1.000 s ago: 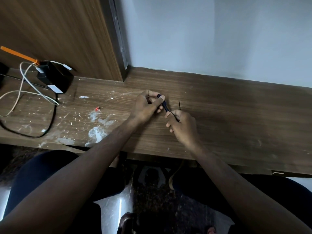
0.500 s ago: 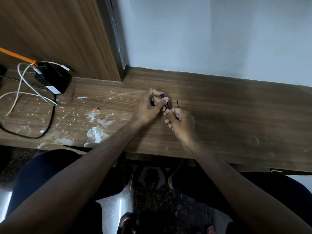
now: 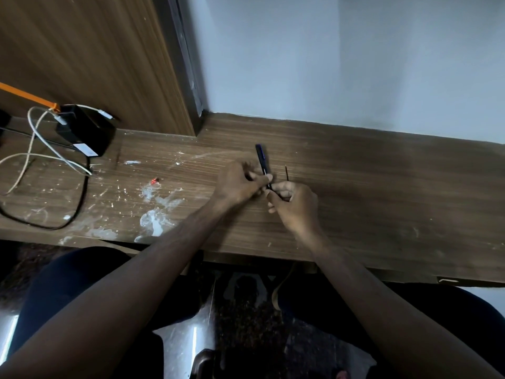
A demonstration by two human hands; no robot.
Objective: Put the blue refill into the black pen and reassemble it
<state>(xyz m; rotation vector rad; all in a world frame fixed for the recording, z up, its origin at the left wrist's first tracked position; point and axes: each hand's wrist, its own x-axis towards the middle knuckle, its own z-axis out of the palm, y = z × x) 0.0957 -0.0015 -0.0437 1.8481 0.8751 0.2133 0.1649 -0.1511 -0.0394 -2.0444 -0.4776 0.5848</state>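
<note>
Both hands meet over the desk (image 3: pixel 355 187): left hand (image 3: pixel 240 184) pinches the black pen (image 3: pixel 262 162) angled upward, right hand (image 3: pixel 293 203) curled around its lower tip.

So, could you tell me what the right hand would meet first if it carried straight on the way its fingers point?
The right hand points up-left toward the black pen and, just behind it, the left hand, so probably the pen first; depth is unclear.
</note>
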